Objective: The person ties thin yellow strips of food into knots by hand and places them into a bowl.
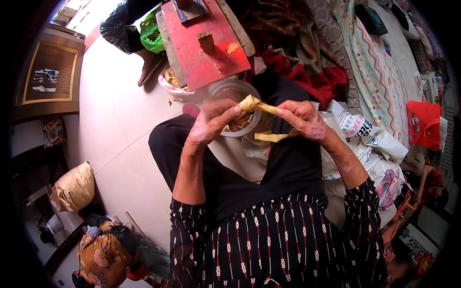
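Over my lap, both hands hold a pale yellow flat strip [265, 107], glossy like straw or a dried leaf. It is folded into a knot-like loop near its left end. My left hand [215, 119] is closed, thumb and fingers pinching beside the loop. My right hand [303, 121] pinches the other side and the strip is taut between them. A loose yellow tail [274, 137] sticks out below my right hand. Behind the hands stands a whitish round tub [234, 85] with small yellow pieces in it, partly hidden by my left hand.
Beyond the tub is a red wooden board [206, 48] with upright blocks. To its left are a bag of yellow scraps [171, 86], a green plastic bag [152, 33] and another person's shoe [150, 68]. White printed sacks [365, 139] lie at my right.
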{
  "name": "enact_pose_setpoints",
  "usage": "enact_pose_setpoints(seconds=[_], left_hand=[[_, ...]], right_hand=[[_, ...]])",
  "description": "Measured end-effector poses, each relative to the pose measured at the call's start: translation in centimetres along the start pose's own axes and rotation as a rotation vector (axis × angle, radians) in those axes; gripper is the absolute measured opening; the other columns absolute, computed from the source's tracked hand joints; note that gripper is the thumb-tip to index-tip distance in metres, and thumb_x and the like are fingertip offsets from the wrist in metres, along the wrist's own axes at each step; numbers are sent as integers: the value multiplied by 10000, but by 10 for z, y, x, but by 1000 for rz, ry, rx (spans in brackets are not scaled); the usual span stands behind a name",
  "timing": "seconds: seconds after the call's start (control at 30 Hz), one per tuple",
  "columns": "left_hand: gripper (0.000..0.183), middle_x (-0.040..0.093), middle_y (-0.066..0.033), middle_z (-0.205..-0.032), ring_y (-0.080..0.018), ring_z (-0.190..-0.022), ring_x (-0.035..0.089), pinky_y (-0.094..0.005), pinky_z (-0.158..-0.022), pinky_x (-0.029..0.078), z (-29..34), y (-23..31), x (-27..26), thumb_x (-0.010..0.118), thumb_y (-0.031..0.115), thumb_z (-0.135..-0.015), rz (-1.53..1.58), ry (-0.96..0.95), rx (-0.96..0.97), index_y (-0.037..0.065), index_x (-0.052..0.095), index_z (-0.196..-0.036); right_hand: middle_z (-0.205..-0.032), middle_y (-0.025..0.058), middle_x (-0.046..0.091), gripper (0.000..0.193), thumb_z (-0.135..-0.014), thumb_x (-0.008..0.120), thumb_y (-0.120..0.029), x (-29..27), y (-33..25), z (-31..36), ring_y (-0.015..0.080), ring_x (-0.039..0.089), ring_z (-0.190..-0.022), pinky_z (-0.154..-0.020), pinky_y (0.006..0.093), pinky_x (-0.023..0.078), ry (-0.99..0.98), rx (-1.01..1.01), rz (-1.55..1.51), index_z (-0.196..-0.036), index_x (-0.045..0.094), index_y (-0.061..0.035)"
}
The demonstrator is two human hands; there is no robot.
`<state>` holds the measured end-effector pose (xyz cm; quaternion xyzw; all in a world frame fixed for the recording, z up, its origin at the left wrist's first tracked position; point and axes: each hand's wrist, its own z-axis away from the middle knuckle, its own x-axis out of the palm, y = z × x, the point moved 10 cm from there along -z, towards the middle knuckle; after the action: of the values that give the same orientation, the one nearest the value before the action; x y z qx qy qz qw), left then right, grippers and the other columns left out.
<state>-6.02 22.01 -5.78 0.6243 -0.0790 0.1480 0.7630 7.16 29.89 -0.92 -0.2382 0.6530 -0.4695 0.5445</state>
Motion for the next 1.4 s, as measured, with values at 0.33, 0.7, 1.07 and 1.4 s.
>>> enact_pose_setpoints(seconds=[0.33, 0.7, 1.07, 1.4], left_hand=[[259, 603, -57, -741, -97, -637, 542, -222, -598, 446, 0, 6, 5, 541, 226, -904, 27, -56, -1, -25, 588, -858], [435, 621, -78, -980, -118, -878, 567, -237, -771, 457, -4, 20, 5, 677, 154, -788, -230, -41, 166, -42, 540, -1151], [279, 593, -79, -931, -154, -836, 565, -276, -745, 457, -14, 22, 24, 697, 68, -754, -435, -50, 344, -3, 608, -1008], [182, 540, -41, -631, -95, -588, 507, -241, -528, 419, -7, 13, 32, 619, 152, -861, -407, -137, 128, -21, 601, -808]], right_hand=[[-658, 42, 501, 156, -910, 540, -126, 13, -8, -9, 77, 453, -608, -556, 246, 388, 24, 35, -73, -951, 575, 20], [-643, 42, 478, 215, -920, 509, -144, 19, 2, -14, 96, 437, -577, -531, 248, 369, -34, 149, -207, -821, 583, 31], [-589, 20, 461, 297, -920, 509, -238, 29, 12, -22, 74, 418, -566, -504, 268, 356, -116, 178, -264, -801, 593, 20], [-610, -5, 479, 287, -912, 537, -238, 22, 13, -8, 49, 417, -592, -527, 232, 350, -188, 267, -312, -797, 590, 20]])
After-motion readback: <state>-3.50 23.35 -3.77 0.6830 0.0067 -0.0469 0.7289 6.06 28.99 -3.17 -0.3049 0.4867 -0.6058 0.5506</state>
